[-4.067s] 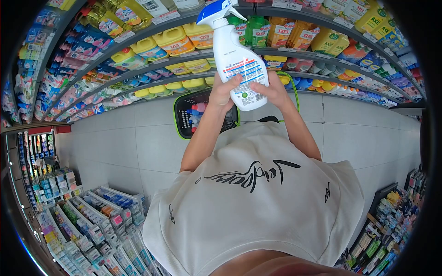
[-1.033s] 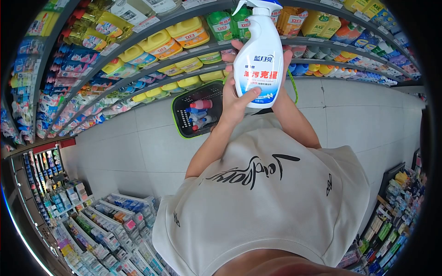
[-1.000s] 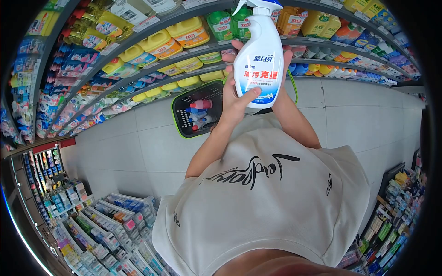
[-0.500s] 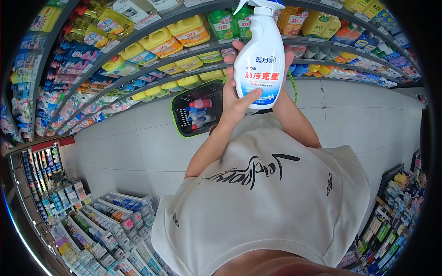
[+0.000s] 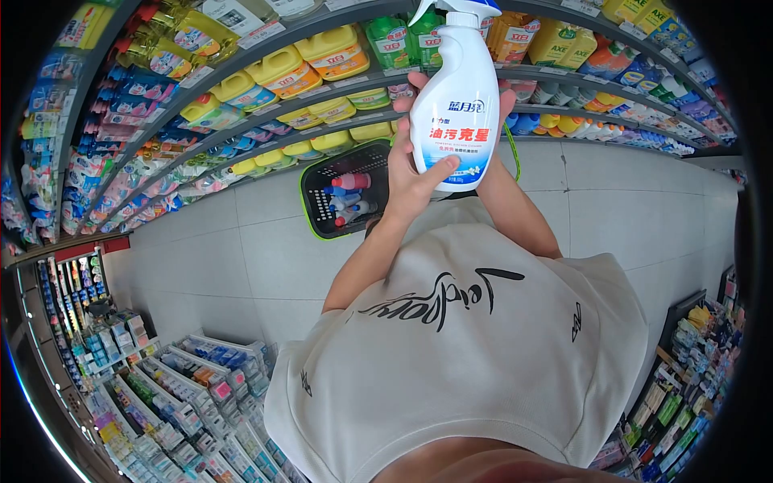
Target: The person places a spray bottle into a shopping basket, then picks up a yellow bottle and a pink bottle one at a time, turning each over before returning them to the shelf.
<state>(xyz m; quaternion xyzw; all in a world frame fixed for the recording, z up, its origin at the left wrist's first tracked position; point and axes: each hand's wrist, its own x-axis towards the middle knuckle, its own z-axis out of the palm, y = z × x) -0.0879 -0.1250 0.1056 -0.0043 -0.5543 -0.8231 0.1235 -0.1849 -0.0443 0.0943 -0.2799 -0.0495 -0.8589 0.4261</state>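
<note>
A white spray bottle [image 5: 457,88] with a blue-and-white trigger head and red and blue lettering is held upright in front of me, its label facing me. My left hand [image 5: 414,167] is closed round its left side, with the thumb across the lower label and fingertips showing at its edge. On the other side, my right hand [image 5: 501,121] supports the bottle from behind and the right. Most of that hand is hidden by the bottle; some fingertips show at its right edge.
A black shopping basket [image 5: 309,193] with a green rim stands on the tiled floor [image 5: 274,266], several bottles [image 5: 351,182] inside. Shelves of yellow jugs [image 5: 282,72] and other cleaning products curve across the front. More racks of packaged goods [image 5: 193,386] stand behind on the left and right.
Almost nothing differs. The bottle and both hands stay in place, with only a very slight shift of the view.
</note>
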